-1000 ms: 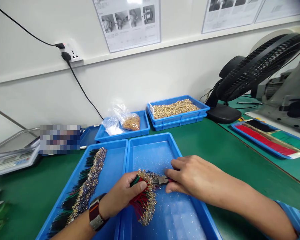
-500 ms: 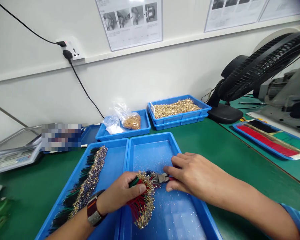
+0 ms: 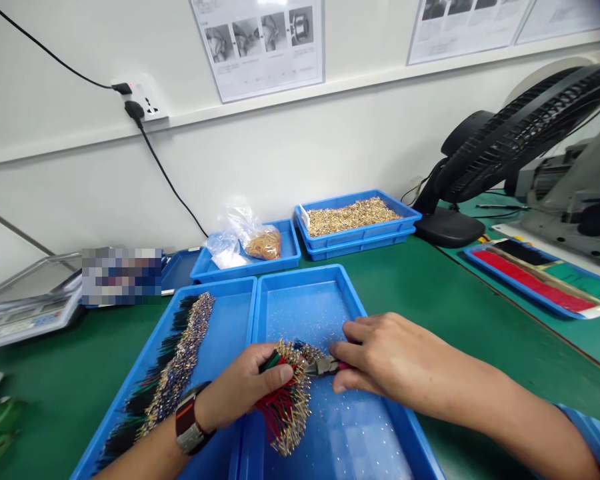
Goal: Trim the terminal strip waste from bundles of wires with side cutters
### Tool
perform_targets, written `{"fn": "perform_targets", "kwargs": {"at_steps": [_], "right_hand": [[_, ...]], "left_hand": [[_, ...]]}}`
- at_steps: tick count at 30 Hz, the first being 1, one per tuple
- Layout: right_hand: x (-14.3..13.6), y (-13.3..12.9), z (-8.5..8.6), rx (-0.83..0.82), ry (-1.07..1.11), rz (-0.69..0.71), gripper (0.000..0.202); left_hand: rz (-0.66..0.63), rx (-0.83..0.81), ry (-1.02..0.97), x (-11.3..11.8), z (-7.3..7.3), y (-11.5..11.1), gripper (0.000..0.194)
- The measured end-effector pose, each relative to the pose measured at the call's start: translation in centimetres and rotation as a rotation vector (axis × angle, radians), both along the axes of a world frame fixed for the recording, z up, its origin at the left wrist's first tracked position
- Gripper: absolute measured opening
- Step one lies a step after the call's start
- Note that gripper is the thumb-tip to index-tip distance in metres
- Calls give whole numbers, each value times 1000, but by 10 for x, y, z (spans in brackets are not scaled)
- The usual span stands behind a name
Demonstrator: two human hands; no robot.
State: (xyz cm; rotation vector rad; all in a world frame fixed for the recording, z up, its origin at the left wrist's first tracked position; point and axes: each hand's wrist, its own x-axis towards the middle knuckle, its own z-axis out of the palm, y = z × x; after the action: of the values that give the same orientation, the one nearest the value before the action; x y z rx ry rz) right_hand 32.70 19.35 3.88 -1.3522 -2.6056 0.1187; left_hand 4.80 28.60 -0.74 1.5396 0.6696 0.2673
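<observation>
My left hand (image 3: 247, 383), with a watch on its wrist, is wrapped round a bundle of red, green and dark wires (image 3: 285, 400) with gold-coloured tips. The bundle hangs over the right blue tray (image 3: 305, 303). My right hand (image 3: 390, 353) grips small pliers (image 3: 323, 366) by their red handles, and the metal jaws touch the upper right of the bundle. Tiny bits lie scattered on that tray's floor. In the left blue tray (image 3: 227, 313), a long row of dark wires (image 3: 175, 360) with metal tips is laid out.
Behind are a blue tray with plastic bags (image 3: 265, 243) and stacked trays of gold pieces (image 3: 353, 217). A black fan (image 3: 515, 143) and a tray of red, black and green wires (image 3: 540, 277) stand right. A scale (image 3: 35, 323) stands left.
The pliers and my right hand have shifted slightly downward, and the jaws now point more level into the tips. My left hand holds the bundle almost as before.
</observation>
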Motion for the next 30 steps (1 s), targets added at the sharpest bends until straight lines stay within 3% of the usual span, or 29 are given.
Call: {"fn": "perform_targets", "kwargs": {"at_steps": [6,13,23,30], "right_hand": [[2,0,1,68,14,17,44],[-1,1,-2,18,14,76,49],[-3,2,-1,-41,36,129,48],[1,0,-1,-42,-16,80,46]], "left_hand": [[-88,-57,15,-4,9,4,62],[-127,-261,14,-7,4,2,65],[-212,-173,90,-12,6,6,62],[-144,-130,94,-7,1,6,52]]}}
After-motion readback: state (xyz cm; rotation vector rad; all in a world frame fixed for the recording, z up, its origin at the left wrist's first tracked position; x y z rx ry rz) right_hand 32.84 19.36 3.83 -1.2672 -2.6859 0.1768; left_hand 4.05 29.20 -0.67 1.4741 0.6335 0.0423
